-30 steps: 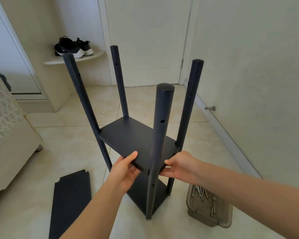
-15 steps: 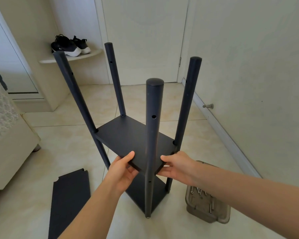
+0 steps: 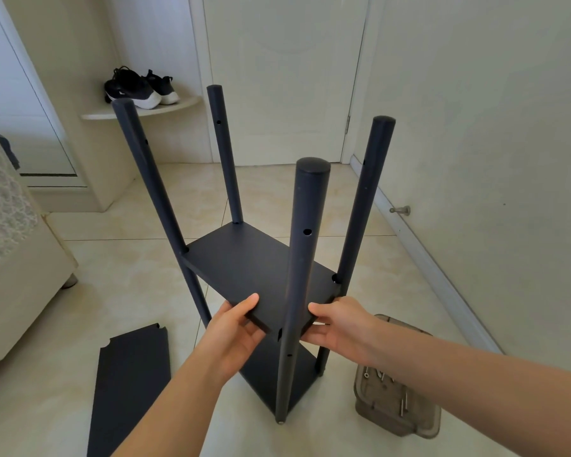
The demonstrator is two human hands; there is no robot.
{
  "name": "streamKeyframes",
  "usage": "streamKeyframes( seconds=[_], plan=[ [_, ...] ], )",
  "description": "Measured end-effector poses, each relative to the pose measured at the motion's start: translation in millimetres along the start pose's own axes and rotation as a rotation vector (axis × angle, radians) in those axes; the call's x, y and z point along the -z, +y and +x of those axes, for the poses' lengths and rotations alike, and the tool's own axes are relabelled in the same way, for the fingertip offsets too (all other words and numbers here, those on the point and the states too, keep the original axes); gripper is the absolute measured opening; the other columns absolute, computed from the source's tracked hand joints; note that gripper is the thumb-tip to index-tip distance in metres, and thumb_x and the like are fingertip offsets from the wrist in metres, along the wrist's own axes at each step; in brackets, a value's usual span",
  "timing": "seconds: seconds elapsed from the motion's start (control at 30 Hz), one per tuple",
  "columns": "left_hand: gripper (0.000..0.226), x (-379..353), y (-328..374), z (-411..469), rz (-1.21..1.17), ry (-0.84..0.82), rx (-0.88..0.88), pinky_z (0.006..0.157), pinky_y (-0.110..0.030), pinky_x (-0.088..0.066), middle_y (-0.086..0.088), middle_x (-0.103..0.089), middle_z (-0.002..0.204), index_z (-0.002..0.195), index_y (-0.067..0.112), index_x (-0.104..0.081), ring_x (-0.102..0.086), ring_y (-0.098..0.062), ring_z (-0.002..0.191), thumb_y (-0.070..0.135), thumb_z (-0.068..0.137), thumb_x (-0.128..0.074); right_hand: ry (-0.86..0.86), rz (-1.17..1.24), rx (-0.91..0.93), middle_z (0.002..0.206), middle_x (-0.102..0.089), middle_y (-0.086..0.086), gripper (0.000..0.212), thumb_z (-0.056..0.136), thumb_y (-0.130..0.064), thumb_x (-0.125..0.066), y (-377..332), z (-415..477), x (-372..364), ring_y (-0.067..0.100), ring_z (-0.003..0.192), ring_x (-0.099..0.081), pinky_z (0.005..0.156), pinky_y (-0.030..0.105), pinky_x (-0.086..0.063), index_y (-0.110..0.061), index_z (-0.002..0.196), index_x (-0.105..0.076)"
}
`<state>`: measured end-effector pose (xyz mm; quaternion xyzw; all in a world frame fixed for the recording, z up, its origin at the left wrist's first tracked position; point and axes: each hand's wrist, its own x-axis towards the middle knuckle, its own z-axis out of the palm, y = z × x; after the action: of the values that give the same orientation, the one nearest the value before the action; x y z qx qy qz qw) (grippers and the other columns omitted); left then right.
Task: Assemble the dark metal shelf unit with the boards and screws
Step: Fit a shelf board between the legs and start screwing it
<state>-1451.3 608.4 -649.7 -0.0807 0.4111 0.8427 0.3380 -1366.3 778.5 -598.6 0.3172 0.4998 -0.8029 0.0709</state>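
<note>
The dark shelf unit stands upright on the tiled floor: four round posts, the nearest post [image 3: 302,275] in front of me, with a bottom board [image 3: 271,374] low down. A second dark board [image 3: 254,268] sits between the posts at mid height. My left hand [image 3: 234,334] grips its near edge left of the nearest post, thumb on top. My right hand [image 3: 340,328] grips the same edge right of that post, thumb on top, fingers underneath. A spare dark board [image 3: 129,390] lies flat on the floor at the left.
A clear plastic tray [image 3: 396,400] holding several screws sits on the floor at the right, near the wall. A bed corner [image 3: 14,275] is at the left. A closed door [image 3: 284,77] and a low ledge with black shoes [image 3: 139,87] lie beyond. A door stop [image 3: 399,211] juts from the right wall.
The view has shifted slightly and the unit sits a little differently in frame. Both hands keep their grip on the middle board's near edge.
</note>
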Motion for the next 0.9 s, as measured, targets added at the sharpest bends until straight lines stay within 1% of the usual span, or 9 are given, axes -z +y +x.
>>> streamKeyframes(
  seconds=[0.1, 0.23, 0.3, 0.43, 0.53, 0.6, 0.67, 0.77, 0.9],
  plan=[
    [0.057, 0, -5, -3, 0.013, -0.083, 0.038, 0.070, -0.047, -0.061, -0.012, -0.073, 0.119, 0.128, 0.023, -0.057, -0.072, -0.036, 0.105, 0.006, 0.076, -0.074, -0.001, 0.014, -0.002, 0.113, -0.068, 0.020, 0.026, 0.098, 0.001, -0.052, 1, 0, 0, 0.036, 0.090, -0.073, 0.069, 0.047, -0.061, -0.003, 0.124, -0.051],
    [0.062, 2, -8, -3, 0.011, -0.121, 0.030, 0.071, -0.047, -0.061, -0.012, -0.072, 0.122, 0.132, 0.022, -0.054, -0.071, -0.037, 0.107, 0.003, 0.076, -0.073, 0.025, -0.039, -0.009, 0.109, -0.071, 0.019, 0.030, 0.097, -0.003, -0.055, 2, -1, 1, 0.033, 0.091, -0.073, 0.077, 0.046, -0.061, -0.001, 0.126, -0.050],
    [0.061, 2, -7, -3, 0.007, -0.113, 0.011, 0.070, -0.045, -0.061, -0.011, -0.072, 0.120, 0.130, 0.022, -0.055, -0.072, -0.035, 0.106, 0.002, 0.075, -0.072, 0.072, -0.127, -0.052, 0.106, -0.070, 0.019, 0.041, 0.097, -0.014, -0.060, 2, -6, 1, 0.031, 0.087, -0.074, 0.073, 0.042, -0.062, -0.002, 0.134, -0.046],
    [0.061, 0, -7, -2, 0.003, -0.086, 0.004, 0.071, -0.044, -0.062, -0.012, -0.073, 0.119, 0.130, 0.021, -0.056, -0.072, -0.034, 0.105, 0.002, 0.074, -0.072, 0.050, -0.134, -0.303, 0.131, -0.054, 0.025, 0.067, 0.101, -0.041, -0.050, 10, -21, 3, 0.044, 0.105, -0.064, 0.084, 0.047, -0.054, -0.008, 0.151, -0.022],
    [0.061, -1, -8, -2, -0.007, -0.061, 0.001, 0.070, -0.043, -0.062, -0.011, -0.074, 0.117, 0.130, 0.020, -0.056, -0.073, -0.033, 0.103, 0.002, 0.073, -0.072, -0.021, -0.199, -0.367, 0.140, -0.048, 0.028, 0.055, 0.105, -0.018, -0.040, 20, -29, 0, 0.042, 0.109, -0.064, 0.085, 0.043, -0.055, -0.001, 0.153, -0.018],
    [0.060, -1, -9, -2, -0.008, -0.049, -0.002, 0.068, -0.042, -0.062, -0.010, -0.075, 0.114, 0.128, 0.020, -0.056, -0.073, -0.032, 0.101, 0.002, 0.073, -0.072, -0.049, -0.335, -0.336, 0.131, -0.055, 0.027, 0.054, 0.100, 0.000, -0.043, 27, -32, -4, 0.036, 0.101, -0.068, 0.087, 0.039, -0.058, 0.003, 0.150, -0.023],
    [0.060, -1, -9, -2, -0.010, -0.039, -0.005, 0.067, -0.041, -0.062, -0.009, -0.075, 0.112, 0.128, 0.020, -0.056, -0.074, -0.031, 0.099, 0.002, 0.073, -0.073, -0.061, -0.475, -0.289, 0.122, -0.060, 0.020, 0.051, 0.096, 0.004, -0.052, 33, -35, -12, 0.029, 0.099, -0.071, 0.089, 0.037, -0.057, -0.001, 0.143, -0.033],
    [0.059, 0, -9, -1, -0.018, -0.041, -0.011, 0.067, -0.041, -0.062, -0.008, -0.076, 0.110, 0.126, 0.023, -0.057, -0.074, -0.031, 0.098, 0.003, 0.072, -0.073, -0.063, -0.567, -0.200, 0.121, -0.062, 0.013, 0.046, 0.095, -0.006, -0.060, 40, -35, -21, 0.025, 0.102, -0.070, 0.088, 0.034, -0.058, -0.009, 0.137, -0.040],
    [0.059, -2, -11, -1, -0.021, -0.067, -0.031, 0.068, -0.041, -0.061, -0.008, -0.075, 0.114, 0.127, 0.023, -0.057, -0.073, -0.031, 0.101, 0.003, 0.074, -0.072, -0.008, -0.611, -0.088, 0.100, -0.069, 0.008, 0.034, 0.097, -0.017, -0.060, 41, -28, -21, 0.020, 0.094, -0.072, 0.085, 0.031, -0.059, -0.007, 0.129, -0.051]
  ],
)
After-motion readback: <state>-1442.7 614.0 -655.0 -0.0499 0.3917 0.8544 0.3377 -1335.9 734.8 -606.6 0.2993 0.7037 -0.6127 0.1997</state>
